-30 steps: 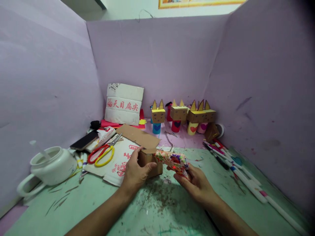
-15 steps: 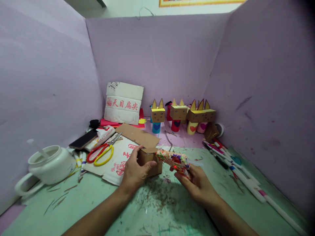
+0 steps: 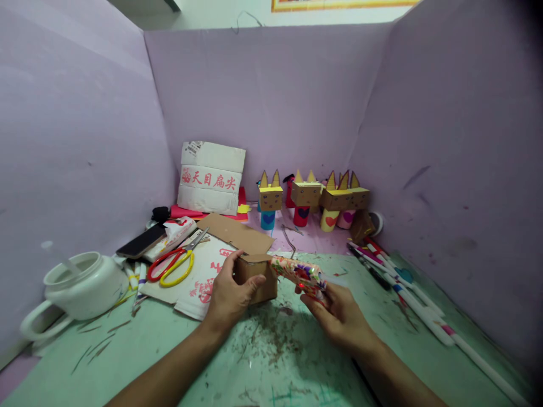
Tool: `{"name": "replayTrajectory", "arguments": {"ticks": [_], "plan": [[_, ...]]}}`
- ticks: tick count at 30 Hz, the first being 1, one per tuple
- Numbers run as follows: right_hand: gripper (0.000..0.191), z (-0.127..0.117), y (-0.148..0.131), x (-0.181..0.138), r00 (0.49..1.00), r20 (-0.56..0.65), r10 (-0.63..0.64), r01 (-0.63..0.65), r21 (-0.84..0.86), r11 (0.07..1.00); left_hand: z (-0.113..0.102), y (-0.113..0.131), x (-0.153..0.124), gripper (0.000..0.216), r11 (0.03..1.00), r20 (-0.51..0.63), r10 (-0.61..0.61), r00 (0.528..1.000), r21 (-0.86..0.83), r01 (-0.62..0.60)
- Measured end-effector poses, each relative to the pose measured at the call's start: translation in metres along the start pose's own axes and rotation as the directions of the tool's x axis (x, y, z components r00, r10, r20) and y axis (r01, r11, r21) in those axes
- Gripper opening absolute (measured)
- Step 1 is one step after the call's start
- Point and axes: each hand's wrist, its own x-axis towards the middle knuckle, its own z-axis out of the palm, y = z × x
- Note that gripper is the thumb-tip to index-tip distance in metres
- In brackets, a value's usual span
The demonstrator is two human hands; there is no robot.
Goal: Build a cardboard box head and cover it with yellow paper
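My left hand (image 3: 233, 291) grips a small brown cardboard box (image 3: 266, 287) by its left side, thumb across the near face. In my right hand (image 3: 341, 316) is a flower-patterned hot glue gun (image 3: 299, 272) with a small red light glowing on it. The gun's front end points left and meets the box's upper right edge; its exact tip is hard to make out. Under the left hand's far side lies a printed white cardboard sheet (image 3: 193, 294), with red-and-yellow scissors (image 3: 176, 265) resting on it.
Several cardboard animal figures (image 3: 270, 200) stand at the back. On the left are a white pot (image 3: 87, 291) with a stick in it and a dark phone (image 3: 142, 240). Markers (image 3: 424, 316) lie along the right. Purple panels (image 3: 263, 102) wall three sides. Brown scraps litter the green tabletop (image 3: 237, 362).
The whole view has shifted slightly. The glue gun stays against the box's upper edge, and both hands keep nearly the same hold.
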Motion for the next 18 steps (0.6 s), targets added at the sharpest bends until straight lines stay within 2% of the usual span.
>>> {"name": "replayTrajectory", "arguments": {"ticks": [12, 18], "plan": [[0.03, 0.005, -0.004, -0.003, 0.999, 0.031, -0.018, 0.019, -0.017, 1.0, 0.001, 0.011, -0.004, 0.071, 0.999, -0.007, -0.017, 1.0, 0.047, 0.017], [0.03, 0.005, -0.003, -0.002, 1.0, 0.006, -0.03, 0.03, -0.019, 0.999, 0.001, 0.006, -0.002, 0.071, 1.0, 0.0, -0.019, 1.0, 0.004, 0.019]]}}
